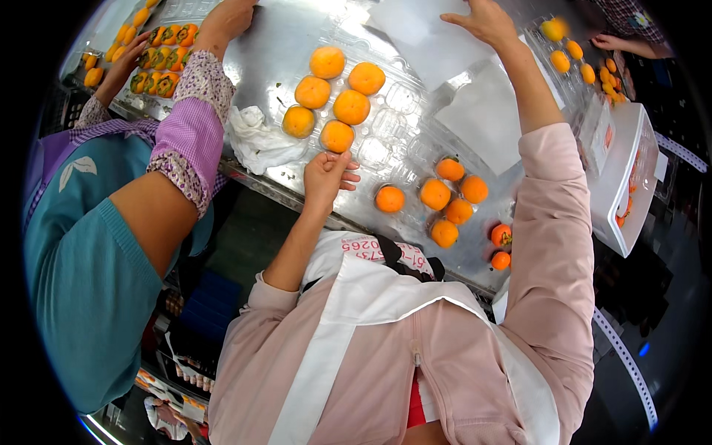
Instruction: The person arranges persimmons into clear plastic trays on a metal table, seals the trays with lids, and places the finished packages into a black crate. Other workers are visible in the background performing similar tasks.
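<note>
My left hand (330, 177) is at the near edge of a metal table (261, 50), its fingertips just below the lowest persimmon (337, 136) of a group of several. That group sits in a clear plastic tray (389, 122) with moulded cups, some holding no fruit. My right hand (483, 21) reaches to the far side, thumb and fingers spread, over translucent sheets (428, 41); its fingertips are cut off by the top of the picture. Between my arms, nearer my body, more persimmons (435, 194) rest on clear plastic. Two redder ones (501, 235) lie beside my right sleeve.
A crumpled white cloth (261, 142) lies left of the tray. At the left, a co-worker in purple sleeves (189, 128) reaches over packed persimmons (167, 58). A white bin (634, 183) stands at the right, and another person's hand (623, 44) shows beyond more fruit.
</note>
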Motion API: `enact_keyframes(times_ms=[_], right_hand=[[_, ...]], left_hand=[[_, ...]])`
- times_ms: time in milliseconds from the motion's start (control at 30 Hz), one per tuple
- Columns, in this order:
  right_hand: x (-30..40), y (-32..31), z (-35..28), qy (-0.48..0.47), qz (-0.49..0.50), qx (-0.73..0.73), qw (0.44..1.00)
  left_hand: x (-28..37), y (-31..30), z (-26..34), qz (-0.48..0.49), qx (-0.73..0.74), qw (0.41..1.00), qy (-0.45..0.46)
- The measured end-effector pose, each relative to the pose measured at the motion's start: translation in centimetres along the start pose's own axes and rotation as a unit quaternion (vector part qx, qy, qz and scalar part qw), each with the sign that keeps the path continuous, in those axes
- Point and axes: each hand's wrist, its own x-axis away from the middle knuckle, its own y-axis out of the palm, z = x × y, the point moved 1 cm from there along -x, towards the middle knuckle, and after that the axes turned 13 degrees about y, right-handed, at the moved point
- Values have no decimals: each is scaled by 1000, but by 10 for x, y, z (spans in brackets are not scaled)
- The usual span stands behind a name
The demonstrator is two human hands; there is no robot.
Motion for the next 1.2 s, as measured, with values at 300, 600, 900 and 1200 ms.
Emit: enact_keyframes(times_ms=[300, 600, 900, 1200], right_hand=[[115, -35, -19, -39, 175, -220, 959], [309, 10, 35, 189, 131, -286, 930], [391, 36, 52, 212, 119, -274, 931], [443, 39, 53, 306, 142, -337, 879]], left_hand=[[2, 0, 3, -17, -6, 1000, -15], [-1, -7, 53, -94, -488, 861, 111], [-86, 27, 60, -27, -692, 556, 459], [-98, 25, 55, -44, -684, 545, 483]])
